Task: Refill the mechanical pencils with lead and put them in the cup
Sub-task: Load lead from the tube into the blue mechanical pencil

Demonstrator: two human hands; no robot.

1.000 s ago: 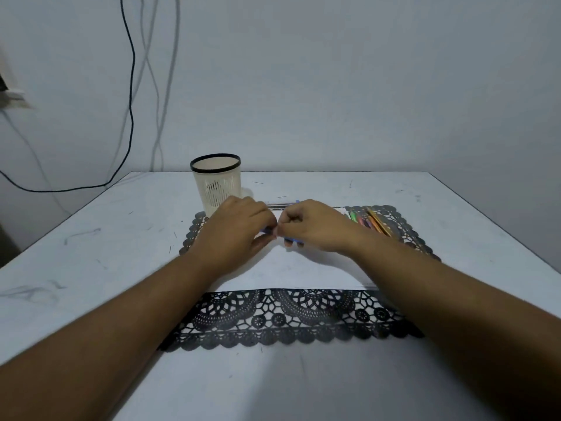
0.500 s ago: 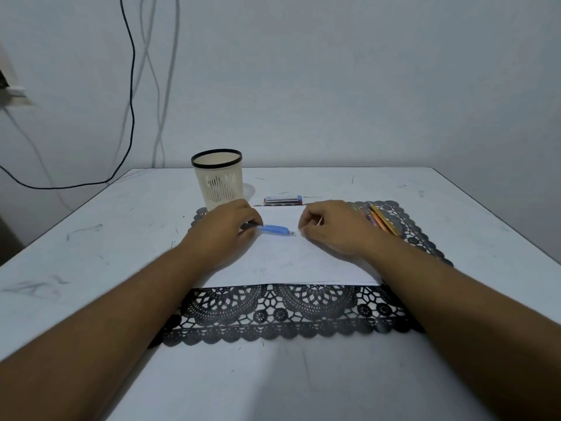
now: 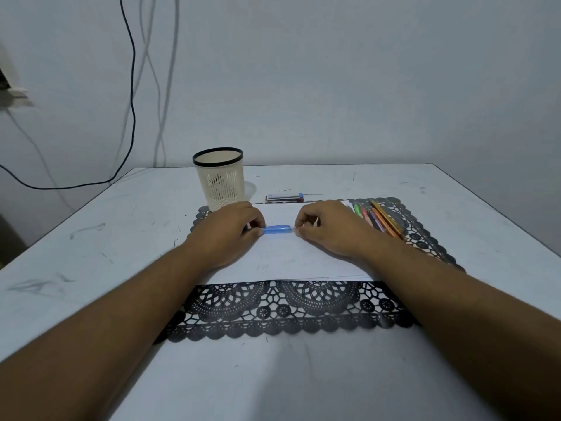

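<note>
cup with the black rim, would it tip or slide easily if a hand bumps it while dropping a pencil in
Probably yes. The cup looks like thin slotted plastic, so likely light. It stands tall on a base narrower than its rim, so a knock near the top could tip it. It seems to sit partly on the lace mat, which may make it less steady.

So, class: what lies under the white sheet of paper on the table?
The white paper lies on a black lace placemat, whose edges show at the front and both sides. Whatever else sits beneath the paper is covered.

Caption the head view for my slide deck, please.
Both hands, left hand and right hand, hold a blue pencil over white paper beside the cup.
</note>
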